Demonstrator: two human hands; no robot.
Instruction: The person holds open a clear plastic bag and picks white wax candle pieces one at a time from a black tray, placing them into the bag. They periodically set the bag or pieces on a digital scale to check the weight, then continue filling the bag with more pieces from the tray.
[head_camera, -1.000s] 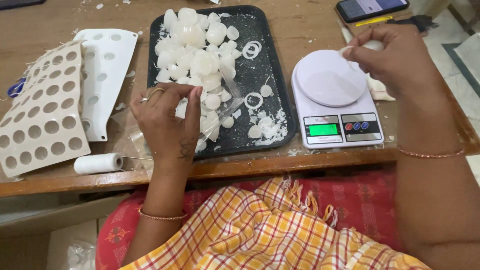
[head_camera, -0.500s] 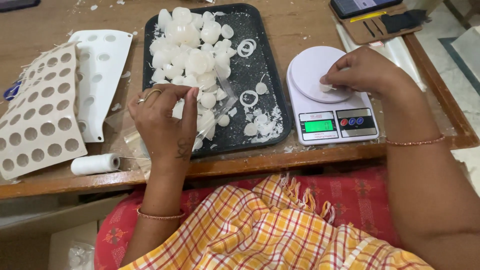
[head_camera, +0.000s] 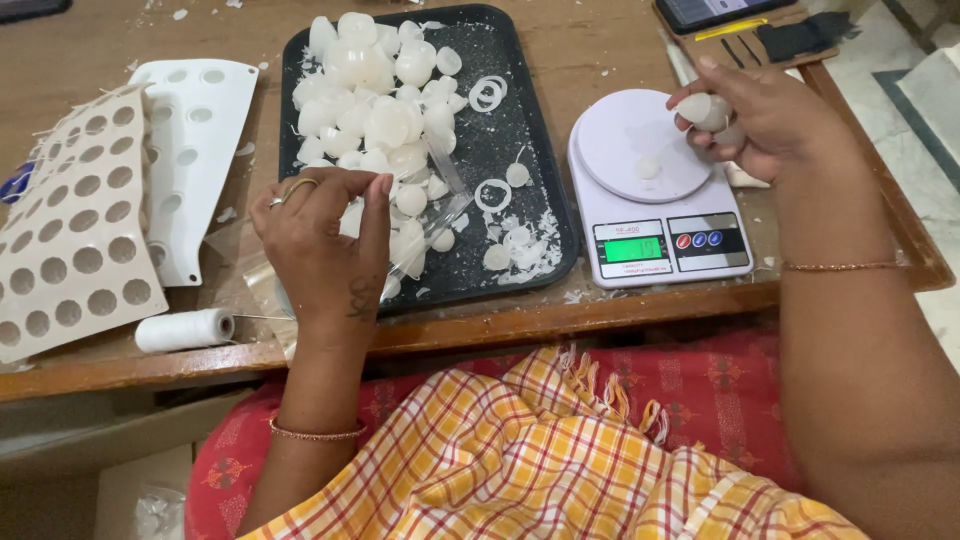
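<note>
On a worn wooden table, the right hand pinches a small white dome-shaped piece over the white scale, while the left hand, fingers curled together, grips a clear plastic bag beside the black tray.

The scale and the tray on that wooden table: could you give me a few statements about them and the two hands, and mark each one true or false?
1. The right hand holds small white pieces above the white scale. True.
2. The scale's round plate is bare. False: one small white piece lies on it.
3. The black tray holds a heap of white domed pieces and a few white rings. True.
4. The left hand rests on the spool of white thread. False: it is at the tray's near left corner, by a clear plastic bag; the spool lies apart, nearer the table edge.
5. The scale's display is dark. False: it glows green.
</note>
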